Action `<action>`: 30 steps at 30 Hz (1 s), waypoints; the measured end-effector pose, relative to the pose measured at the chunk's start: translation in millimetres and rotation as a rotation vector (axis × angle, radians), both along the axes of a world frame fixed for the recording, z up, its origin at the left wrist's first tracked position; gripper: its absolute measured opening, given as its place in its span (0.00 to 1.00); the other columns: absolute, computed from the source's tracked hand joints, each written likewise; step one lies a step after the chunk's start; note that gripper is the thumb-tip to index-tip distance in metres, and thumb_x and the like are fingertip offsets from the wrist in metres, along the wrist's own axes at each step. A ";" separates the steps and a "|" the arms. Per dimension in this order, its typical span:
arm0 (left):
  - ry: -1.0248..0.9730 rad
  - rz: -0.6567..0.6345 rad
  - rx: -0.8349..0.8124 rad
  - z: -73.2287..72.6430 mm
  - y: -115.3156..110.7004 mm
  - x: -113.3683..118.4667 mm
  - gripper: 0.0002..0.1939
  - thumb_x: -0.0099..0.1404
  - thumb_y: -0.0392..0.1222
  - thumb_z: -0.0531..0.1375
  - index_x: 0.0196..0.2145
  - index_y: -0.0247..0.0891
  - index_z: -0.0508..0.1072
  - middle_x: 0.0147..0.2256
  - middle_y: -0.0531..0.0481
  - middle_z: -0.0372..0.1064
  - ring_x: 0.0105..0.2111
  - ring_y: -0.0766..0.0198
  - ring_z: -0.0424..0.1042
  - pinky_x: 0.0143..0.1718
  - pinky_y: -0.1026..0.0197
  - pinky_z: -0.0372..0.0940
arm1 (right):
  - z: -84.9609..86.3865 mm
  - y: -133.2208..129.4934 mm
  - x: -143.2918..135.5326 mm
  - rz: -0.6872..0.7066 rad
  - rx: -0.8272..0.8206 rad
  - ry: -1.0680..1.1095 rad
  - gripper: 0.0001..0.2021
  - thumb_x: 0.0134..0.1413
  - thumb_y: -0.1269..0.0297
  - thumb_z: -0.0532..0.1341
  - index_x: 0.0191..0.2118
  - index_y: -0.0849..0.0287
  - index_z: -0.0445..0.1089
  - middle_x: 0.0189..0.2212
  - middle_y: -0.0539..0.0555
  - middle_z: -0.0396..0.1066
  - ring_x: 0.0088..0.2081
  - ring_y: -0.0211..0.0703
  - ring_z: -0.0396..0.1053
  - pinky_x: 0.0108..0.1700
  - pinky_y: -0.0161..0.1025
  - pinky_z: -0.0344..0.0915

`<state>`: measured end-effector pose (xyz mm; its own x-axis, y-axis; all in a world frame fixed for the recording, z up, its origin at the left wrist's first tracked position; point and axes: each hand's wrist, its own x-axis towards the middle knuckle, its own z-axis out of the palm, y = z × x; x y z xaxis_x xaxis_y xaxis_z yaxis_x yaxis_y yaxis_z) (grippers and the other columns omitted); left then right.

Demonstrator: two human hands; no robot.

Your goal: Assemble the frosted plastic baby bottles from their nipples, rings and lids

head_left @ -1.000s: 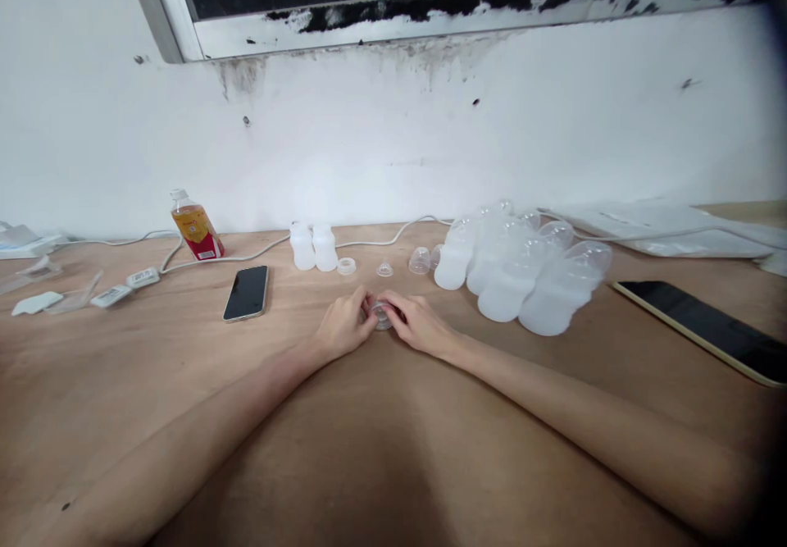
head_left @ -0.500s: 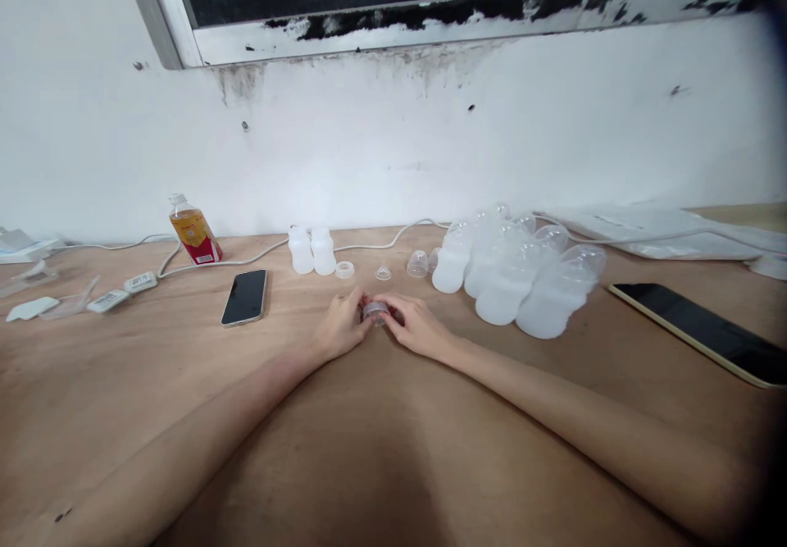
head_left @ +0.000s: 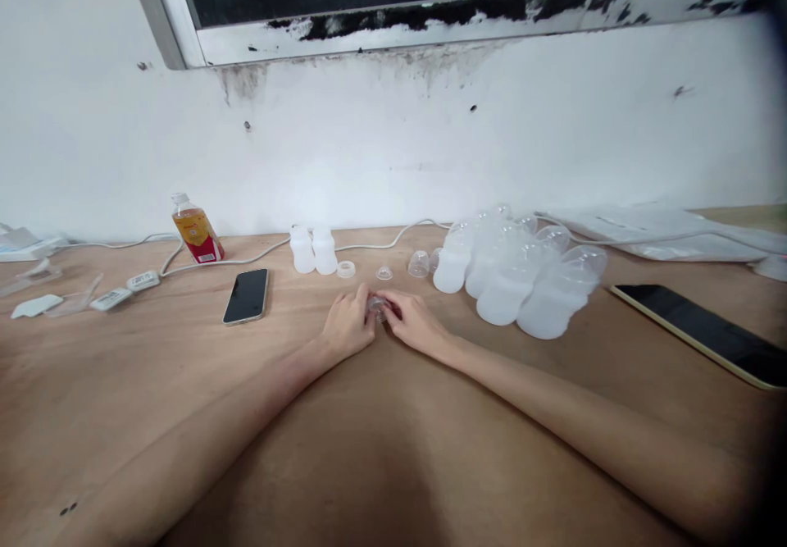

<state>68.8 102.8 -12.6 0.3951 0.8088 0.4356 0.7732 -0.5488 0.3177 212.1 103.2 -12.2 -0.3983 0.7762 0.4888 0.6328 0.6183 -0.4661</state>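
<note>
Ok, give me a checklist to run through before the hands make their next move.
1. Clear plastic piece held: ok, between the fingers of the left hand and the right hand.
2. Exact shape and fit of that piece: cannot tell, the fingers cover much of it.
3. White collar ring set out: ok, lying beside the two frosted bottles.
4. Small clear teat loose: ok, beyond the hands, apart from the ring.
5. Smaller phone away from the hands: ok, lying to their left, apart from them.
</note>
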 end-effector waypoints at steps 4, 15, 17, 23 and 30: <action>-0.107 -0.041 -0.092 -3.2 5.8 -4.8 0.06 0.55 0.36 0.52 0.32 0.38 0.57 0.28 0.51 0.64 0.28 0.63 0.66 0.27 0.63 0.58 | 0.5 -0.6 2.7 0.039 -0.009 0.019 0.15 0.47 0.75 0.52 0.42 0.61 0.65 0.35 0.55 0.70 0.34 0.39 0.66 0.38 0.36 0.60; -0.125 -0.094 -0.095 -4.8 5.0 -3.6 0.08 0.53 0.32 0.51 0.32 0.39 0.56 0.28 0.52 0.64 0.30 0.63 0.66 0.29 0.63 0.59 | -1.2 0.8 0.8 -0.016 -0.037 0.046 0.15 0.44 0.76 0.52 0.40 0.62 0.67 0.29 0.53 0.70 0.26 0.36 0.63 0.30 0.33 0.60; -0.134 -0.108 -0.092 -4.5 5.3 -3.4 0.08 0.53 0.31 0.51 0.32 0.39 0.56 0.29 0.51 0.64 0.30 0.63 0.66 0.30 0.63 0.59 | -1.8 0.5 0.0 -0.013 -0.037 0.059 0.16 0.44 0.76 0.52 0.40 0.62 0.67 0.30 0.54 0.70 0.26 0.35 0.62 0.29 0.33 0.60; -0.143 -0.118 -0.073 -4.9 6.8 -2.0 0.10 0.51 0.29 0.50 0.32 0.39 0.56 0.28 0.51 0.65 0.29 0.62 0.66 0.28 0.64 0.58 | -2.8 0.3 -3.1 -0.050 -0.040 0.074 0.16 0.43 0.77 0.51 0.39 0.61 0.68 0.27 0.53 0.69 0.24 0.36 0.62 0.29 0.33 0.60; -0.183 -0.083 -0.088 -3.6 5.8 -3.0 0.08 0.54 0.32 0.51 0.33 0.38 0.59 0.26 0.53 0.65 0.26 0.65 0.65 0.25 0.65 0.58 | -0.8 -0.1 -2.8 -0.053 -0.045 0.076 0.14 0.44 0.75 0.51 0.38 0.62 0.68 0.26 0.52 0.69 0.25 0.36 0.62 0.29 0.33 0.59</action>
